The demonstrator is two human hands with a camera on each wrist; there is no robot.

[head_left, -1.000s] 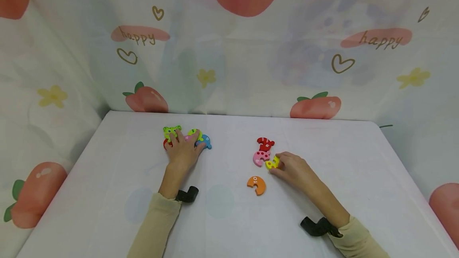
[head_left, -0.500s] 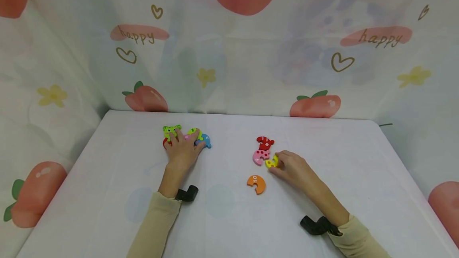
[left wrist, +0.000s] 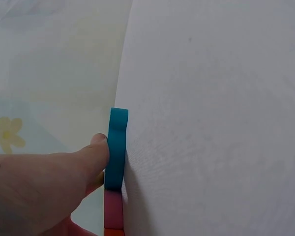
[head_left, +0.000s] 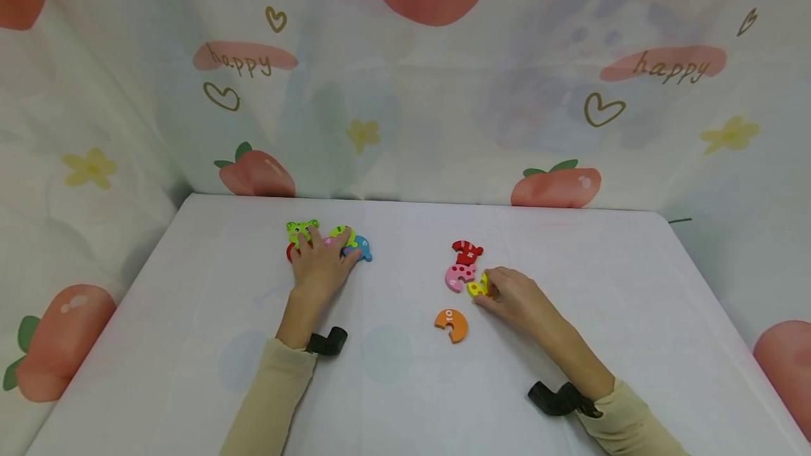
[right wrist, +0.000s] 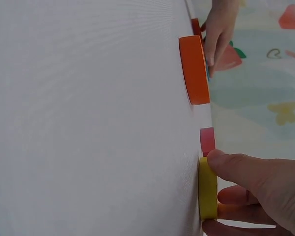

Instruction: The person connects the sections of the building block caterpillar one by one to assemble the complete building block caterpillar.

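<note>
My left hand [head_left: 317,269] rests with spread fingers on a cluster of animal puzzle pieces at the back left. A green frog-faced head piece [head_left: 299,231] and a blue piece [head_left: 363,248] stick out around the fingers; the hand covers part of the cluster. In the left wrist view, the thumb touches the edge of the blue piece [left wrist: 117,147], which adjoins a pink one [left wrist: 113,210]. My right hand [head_left: 516,294] pinches a yellow puzzle piece [head_left: 476,290], flat on the table beside a spotted pink piece [head_left: 457,278]. Behind the pink one lies a red piece [head_left: 467,253].
An orange piece [head_left: 451,325] numbered 10 lies apart, nearer me than the pink one. The table [head_left: 405,400] has a white cover, and its far edge meets a printed curtain [head_left: 443,125]. Black wrist cameras [head_left: 328,342] are strapped to both wrists.
</note>
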